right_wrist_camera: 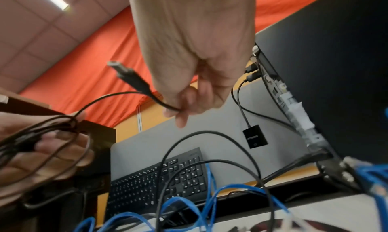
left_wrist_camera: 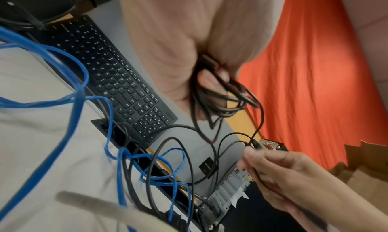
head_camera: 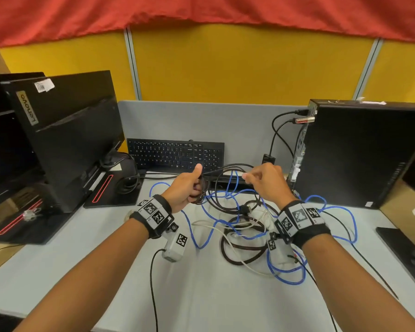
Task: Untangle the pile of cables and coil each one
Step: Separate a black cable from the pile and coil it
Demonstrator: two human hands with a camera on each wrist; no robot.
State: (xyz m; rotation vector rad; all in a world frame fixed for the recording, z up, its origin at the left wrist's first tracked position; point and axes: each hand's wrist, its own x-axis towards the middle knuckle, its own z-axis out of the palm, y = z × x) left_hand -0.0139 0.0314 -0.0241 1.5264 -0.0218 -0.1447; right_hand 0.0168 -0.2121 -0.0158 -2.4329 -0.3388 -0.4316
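Black cable (head_camera: 228, 167): left hand (head_camera: 186, 188) grips coil, right hand (head_camera: 268, 180) pinches end; plug (right_wrist_camera: 126, 74) shows only in wrist view.

An office cubicle; yellow partition panels (head_camera: 237, 65) with grey posts stand beyond the hands (head_camera: 268, 182); a black keyboard (head_camera: 175, 155) lies just past them on the grey desk (head_camera: 213, 300); a monitor (head_camera: 65, 130) stands to their left; a computer tower (head_camera: 359, 152) stands to their right.
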